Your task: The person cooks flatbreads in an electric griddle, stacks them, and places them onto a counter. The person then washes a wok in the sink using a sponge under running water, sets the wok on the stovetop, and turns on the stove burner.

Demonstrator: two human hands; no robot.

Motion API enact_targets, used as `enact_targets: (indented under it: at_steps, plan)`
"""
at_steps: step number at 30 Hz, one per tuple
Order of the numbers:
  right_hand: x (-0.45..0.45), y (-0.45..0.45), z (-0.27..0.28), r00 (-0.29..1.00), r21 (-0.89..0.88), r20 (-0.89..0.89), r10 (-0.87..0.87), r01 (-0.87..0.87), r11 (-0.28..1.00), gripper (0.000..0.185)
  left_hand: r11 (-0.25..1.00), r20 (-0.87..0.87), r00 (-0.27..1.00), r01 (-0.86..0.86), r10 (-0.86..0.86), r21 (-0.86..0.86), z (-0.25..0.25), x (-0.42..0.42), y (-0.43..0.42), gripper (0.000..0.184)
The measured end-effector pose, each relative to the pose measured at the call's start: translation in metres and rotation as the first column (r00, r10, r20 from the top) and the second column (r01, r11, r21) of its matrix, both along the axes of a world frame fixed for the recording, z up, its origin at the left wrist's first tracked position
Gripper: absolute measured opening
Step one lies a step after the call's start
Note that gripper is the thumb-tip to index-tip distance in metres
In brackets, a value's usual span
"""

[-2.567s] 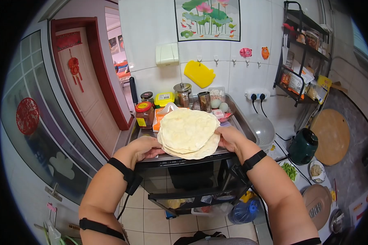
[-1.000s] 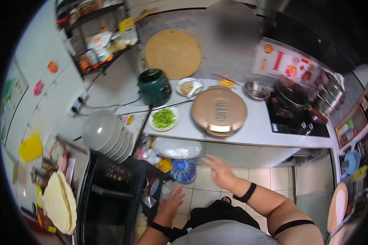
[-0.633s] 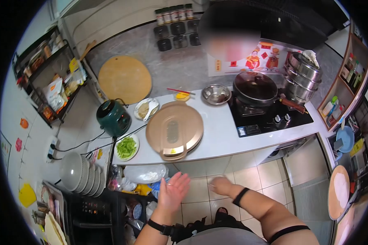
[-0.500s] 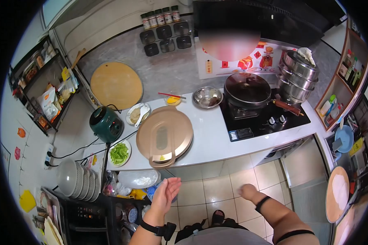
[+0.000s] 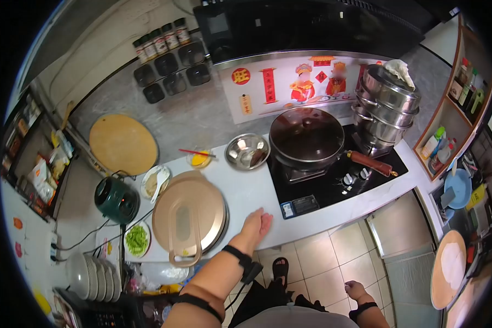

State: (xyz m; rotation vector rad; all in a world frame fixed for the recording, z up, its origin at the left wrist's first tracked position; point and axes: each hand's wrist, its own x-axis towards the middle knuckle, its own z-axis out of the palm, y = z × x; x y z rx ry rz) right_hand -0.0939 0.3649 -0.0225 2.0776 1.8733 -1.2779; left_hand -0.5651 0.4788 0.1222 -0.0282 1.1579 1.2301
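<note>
My left hand (image 5: 258, 224) is over the front part of the white counter (image 5: 246, 199), between the round electric pan and the stove. Its fingers are loosely bent, with nothing in them. Low on the right, over the floor, my right hand (image 5: 356, 290) is curled closed and empty. The brown electric pan (image 5: 186, 216) has its lid down. On the black stove (image 5: 333, 183) stands a lidded frying pan (image 5: 306, 136) with a wooden handle. A steel bowl (image 5: 247, 152) lies left of it, beside a small dish of yellow liquid (image 5: 200, 159) with red chopsticks across.
Stacked steamers (image 5: 385, 112) stand at the back right. To the left are a green cooker (image 5: 116, 199), a plate of chopped greens (image 5: 137, 240), a bowl with a white spoon (image 5: 156, 182) and stacked bowls (image 5: 93, 277). A round board (image 5: 123, 145) leans on the wall.
The view has turned from the oven and flatbreads to the stove. Both hands have let go of the flatbreads. My left hand has moved over the counter; my right hand has dropped lower.
</note>
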Motion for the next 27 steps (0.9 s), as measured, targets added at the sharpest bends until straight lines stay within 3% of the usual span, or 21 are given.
enact_targets:
  at_steps: [2,3,5,7,8,9,11,12,14,15,17,19,24,27]
  plan:
    - [0.011,0.005,0.015,0.998,0.173,-0.013,0.056,-0.053,0.983,0.031,0.977,0.063,0.975,-0.215,0.215,-0.001,-0.019,-0.014,0.06,0.024]
    - [0.021,0.008,0.018,0.999,0.229,0.005,0.036,-0.037,0.973,0.03,0.978,0.076,0.976,-0.207,0.206,0.011,-0.019,-0.019,0.085,0.024]
    - [0.046,0.01,0.023,0.986,0.127,0.118,-0.115,0.1,0.987,0.029,0.909,0.04,0.909,-0.414,0.415,-0.04,-0.021,-0.028,0.126,0.035]
    - [0.086,0.01,0.014,0.964,0.049,0.257,-0.072,0.062,0.997,0.028,0.878,0.082,0.875,-0.476,0.478,-0.044,-0.038,-0.041,0.162,0.032]
    - [0.158,0.012,-0.054,0.697,-0.062,0.368,0.615,-0.642,0.764,0.028,0.876,0.05,0.874,-0.48,0.483,-0.05,-0.036,-0.046,0.175,0.039]
    - [0.131,0.016,-0.007,0.938,-0.009,0.323,0.124,-0.128,0.992,0.028,0.873,0.014,0.874,-0.485,0.486,-0.058,-0.038,-0.051,0.186,0.047]
    - [0.132,0.028,0.015,0.957,-0.032,0.267,-0.114,0.127,0.991,0.034,0.866,0.046,0.866,-0.494,0.499,-0.079,-0.057,-0.063,0.203,0.046]
    - [0.13,0.034,0.024,0.957,-0.046,0.27,-0.108,0.125,0.991,0.034,0.853,0.053,0.852,-0.517,0.52,-0.065,-0.068,-0.069,0.207,0.041]
    - [0.116,0.053,0.037,0.944,0.01,0.162,-0.288,0.29,0.957,0.03,0.839,0.052,0.838,-0.542,0.544,-0.047,-0.073,-0.075,0.213,0.037]
    - [0.108,0.063,0.037,0.946,0.006,0.158,-0.284,0.286,0.958,0.03,0.847,0.039,0.846,-0.53,0.531,-0.022,-0.069,-0.077,0.213,0.033]
    - [0.098,0.079,0.034,0.893,-0.042,0.04,-0.448,0.45,0.892,0.029,0.85,0.024,0.85,-0.527,0.527,-0.002,-0.063,-0.078,0.21,0.028]
    - [0.095,0.103,0.023,0.936,-0.058,0.028,-0.351,0.352,0.934,0.029,0.867,0.081,0.864,-0.498,0.496,0.004,-0.056,-0.077,0.198,0.02]
    - [0.104,0.17,0.013,0.998,-0.036,0.051,-0.043,0.045,0.998,0.03,0.811,0.123,0.805,-0.585,0.581,-0.004,-0.063,-0.063,0.15,0.022]
    - [0.108,0.212,0.026,0.969,0.246,0.203,0.143,-0.192,0.95,0.027,0.772,0.129,0.764,-0.636,0.632,-0.014,-0.07,-0.063,0.13,0.023]
